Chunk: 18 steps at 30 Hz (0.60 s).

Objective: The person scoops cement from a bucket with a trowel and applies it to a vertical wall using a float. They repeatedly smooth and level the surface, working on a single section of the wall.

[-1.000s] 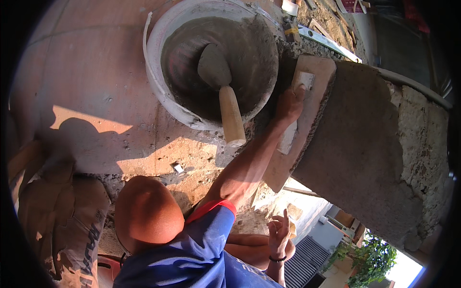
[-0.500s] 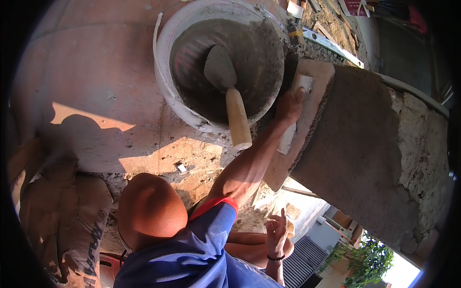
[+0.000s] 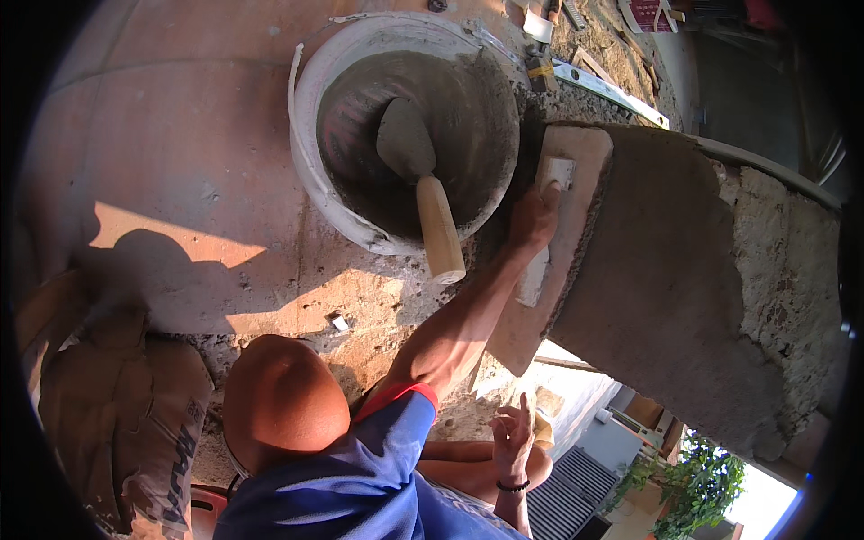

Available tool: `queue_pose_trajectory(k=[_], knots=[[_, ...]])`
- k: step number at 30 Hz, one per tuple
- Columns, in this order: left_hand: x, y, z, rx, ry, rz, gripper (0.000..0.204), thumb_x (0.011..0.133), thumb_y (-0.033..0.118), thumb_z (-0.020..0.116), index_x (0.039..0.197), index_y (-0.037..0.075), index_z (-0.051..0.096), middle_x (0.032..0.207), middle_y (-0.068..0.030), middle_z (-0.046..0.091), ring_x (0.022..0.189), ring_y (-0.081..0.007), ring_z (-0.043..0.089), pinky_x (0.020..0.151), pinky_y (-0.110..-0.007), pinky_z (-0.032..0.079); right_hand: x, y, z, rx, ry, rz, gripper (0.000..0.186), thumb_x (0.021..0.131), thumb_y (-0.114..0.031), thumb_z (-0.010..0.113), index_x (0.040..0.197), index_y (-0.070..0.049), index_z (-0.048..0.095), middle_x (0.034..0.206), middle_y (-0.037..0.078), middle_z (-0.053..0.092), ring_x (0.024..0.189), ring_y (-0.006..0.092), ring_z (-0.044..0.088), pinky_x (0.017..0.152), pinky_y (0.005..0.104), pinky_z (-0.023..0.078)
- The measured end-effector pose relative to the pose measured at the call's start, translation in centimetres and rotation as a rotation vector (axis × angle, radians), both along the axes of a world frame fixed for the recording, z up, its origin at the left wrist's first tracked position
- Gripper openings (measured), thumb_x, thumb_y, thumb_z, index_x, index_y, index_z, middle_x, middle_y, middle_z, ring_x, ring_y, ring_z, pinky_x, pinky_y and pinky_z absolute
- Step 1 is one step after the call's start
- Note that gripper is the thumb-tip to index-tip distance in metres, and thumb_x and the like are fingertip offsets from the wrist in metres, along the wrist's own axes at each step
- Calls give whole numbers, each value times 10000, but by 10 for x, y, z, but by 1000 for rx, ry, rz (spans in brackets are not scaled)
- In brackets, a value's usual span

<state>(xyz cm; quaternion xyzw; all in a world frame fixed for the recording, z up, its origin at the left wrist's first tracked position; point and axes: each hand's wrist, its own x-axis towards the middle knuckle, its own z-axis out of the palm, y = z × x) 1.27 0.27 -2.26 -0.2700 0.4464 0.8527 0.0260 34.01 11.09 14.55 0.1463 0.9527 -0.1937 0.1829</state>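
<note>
My left hand [image 3: 536, 216] is closed round the pale handle of a long plastering float [image 3: 576, 225]. The float lies tilted along the left side of a slab of smooth grey mortar [image 3: 657, 279], and its edge is rough with mortar. Nearer to me, my right hand [image 3: 513, 438], with a dark bead bracelet at the wrist, is raised. One of its fingers points up, the others are partly bent, and I see nothing in it. Left of the float stands a mortar-caked bucket [image 3: 310, 171]. A trowel with a wooden handle [image 3: 439, 229] rests in it, its blade on the wet mortar.
A spirit level [image 3: 612, 93] lies on rubble at the back right. Rough, broken plaster [image 3: 783, 279] borders the smooth mortar. A brown sack [image 3: 153, 423] lies at the left, beside my bare knee [image 3: 283, 405]. Green leaves [image 3: 697, 486] show at the lower right.
The whole view has shifted slightly. The float, still in my left hand, sits a little lower in the picture. My right hand stays raised in much the same pose.
</note>
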Motion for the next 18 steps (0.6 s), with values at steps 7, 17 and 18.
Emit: queue_pose_trajectory(k=[7, 17, 18], knots=[[-31, -19, 11, -145, 16, 22, 523, 964, 421, 456, 1053, -75, 598, 883, -276, 656, 898, -410, 666, 776, -461, 512, 2, 7, -13, -50, 6, 9, 677, 856, -98, 637, 1445, 15, 323, 1036, 155, 657, 812, 195, 681, 696, 304, 539], [13, 1, -4, 43, -59, -15, 557, 959, 455, 450, 1065, -74, 591, 972, -341, 629, 959, -481, 611, 841, -513, 474, 1, -13, 0, 0, -63, 49, 687, 869, -44, 621, 1469, -15, 289, 1037, 124, 648, 798, 158, 653, 706, 282, 527], [36, 16, 14, 13, -11, 10, 551, 959, 453, 453, 1071, -71, 586, 972, -341, 629, 964, -480, 611, 844, -513, 474, 4, -10, -1, 6, -41, 40, 689, 866, -45, 624, 1469, -17, 292, 1041, 127, 648, 794, 161, 654, 705, 285, 527]])
